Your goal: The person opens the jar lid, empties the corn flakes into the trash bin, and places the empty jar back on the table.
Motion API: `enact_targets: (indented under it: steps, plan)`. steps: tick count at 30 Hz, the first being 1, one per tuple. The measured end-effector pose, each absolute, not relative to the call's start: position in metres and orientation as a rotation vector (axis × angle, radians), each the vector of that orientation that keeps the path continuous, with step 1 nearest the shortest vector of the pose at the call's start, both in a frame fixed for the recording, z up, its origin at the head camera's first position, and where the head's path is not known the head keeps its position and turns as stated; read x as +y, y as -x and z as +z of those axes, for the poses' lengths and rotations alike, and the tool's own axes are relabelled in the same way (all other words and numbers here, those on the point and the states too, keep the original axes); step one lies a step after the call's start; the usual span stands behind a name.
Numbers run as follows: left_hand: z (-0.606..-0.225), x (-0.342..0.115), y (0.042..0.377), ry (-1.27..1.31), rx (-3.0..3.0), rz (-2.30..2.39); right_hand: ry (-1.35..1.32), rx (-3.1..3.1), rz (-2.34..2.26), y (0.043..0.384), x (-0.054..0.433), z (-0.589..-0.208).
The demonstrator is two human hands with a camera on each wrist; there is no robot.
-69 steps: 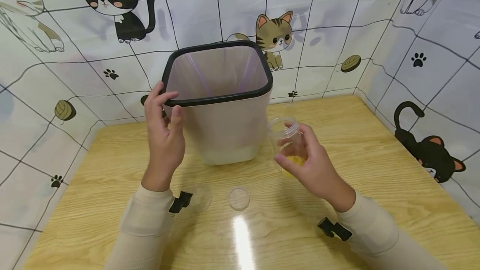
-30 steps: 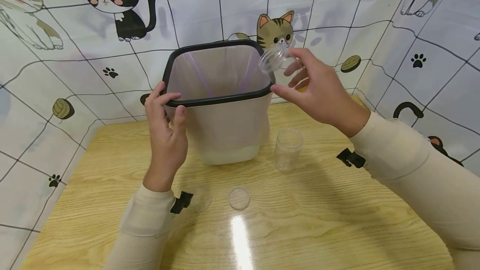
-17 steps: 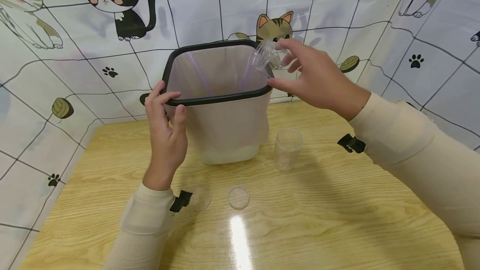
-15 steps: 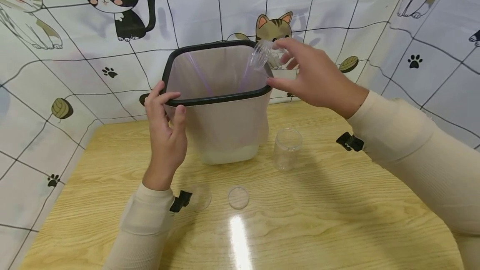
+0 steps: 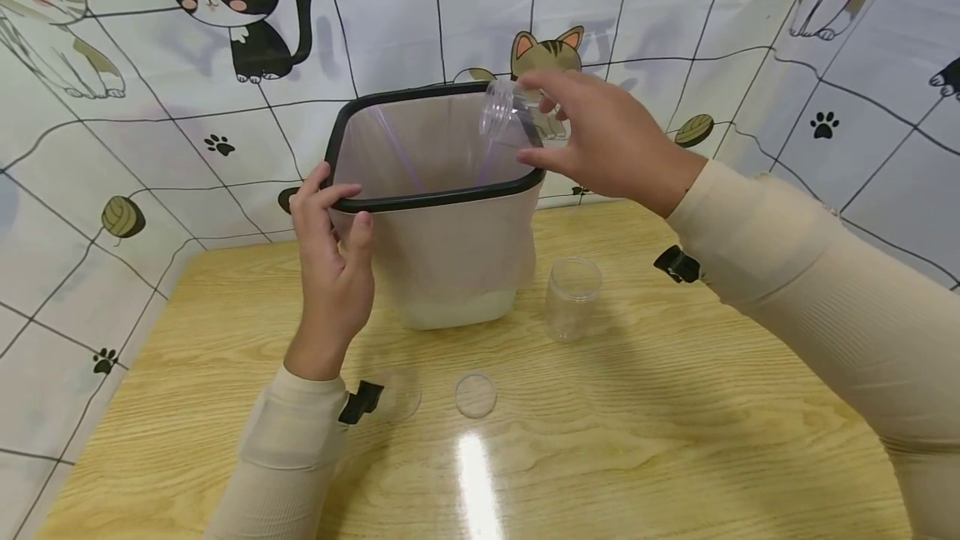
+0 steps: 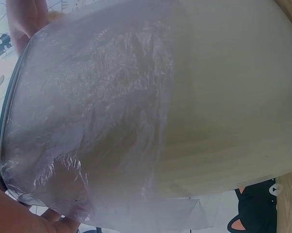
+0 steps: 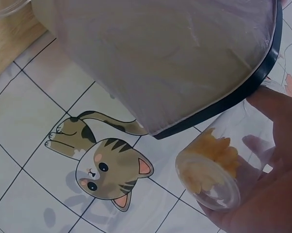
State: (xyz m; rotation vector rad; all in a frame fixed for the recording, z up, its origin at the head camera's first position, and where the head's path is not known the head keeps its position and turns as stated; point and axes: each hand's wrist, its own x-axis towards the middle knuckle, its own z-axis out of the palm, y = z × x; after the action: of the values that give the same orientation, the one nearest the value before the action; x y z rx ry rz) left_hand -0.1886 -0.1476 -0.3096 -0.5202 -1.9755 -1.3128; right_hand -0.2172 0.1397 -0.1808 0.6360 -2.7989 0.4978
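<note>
In the head view a trash bin [image 5: 450, 265] with a black rim and a thin plastic liner stands at the back of the table. My left hand [image 5: 333, 294] grips its rim at the left front corner, fingers over the edge. My right hand [image 5: 607, 136] holds a clear plastic jar [image 5: 498, 111], tipped on its side, with its mouth over the bin's right rim. The right wrist view shows yellow pieces [image 7: 216, 155] near the jar's base. A second clear jar [image 5: 572, 298] stands upright and lidless right of the bin.
Two clear round lids lie on the wooden table [image 5: 637, 440]: one lid [image 5: 476, 395] in front of the bin, and a fainter lid [image 5: 405, 397] beside my left wrist. Cat-patterned sheeting [image 5: 480, 15] closes off the back and sides.
My right hand has lifted the jar from low beside the bin up to its right rim and tipped it, then shifted further left over the opening. The left hand stays in place.
</note>
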Motion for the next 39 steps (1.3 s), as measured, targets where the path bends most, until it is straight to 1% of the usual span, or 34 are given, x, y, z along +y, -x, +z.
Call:
enact_targets:
  steps: [15,30,39]
  plan:
    - [-0.311,-0.148,0.191,0.533,-1.977,-1.309,-0.718,-2.701,0.265,0.227,0.124,-0.182]
    - [-0.313,-0.146,0.193,0.532,-1.951,-1.288,-0.804,-2.657,0.178,0.243,0.109,-0.181]
    - [-0.313,-0.145,0.193,0.514,-1.959,-1.282,-0.796,-2.671,0.089,0.252,0.096,-0.178]
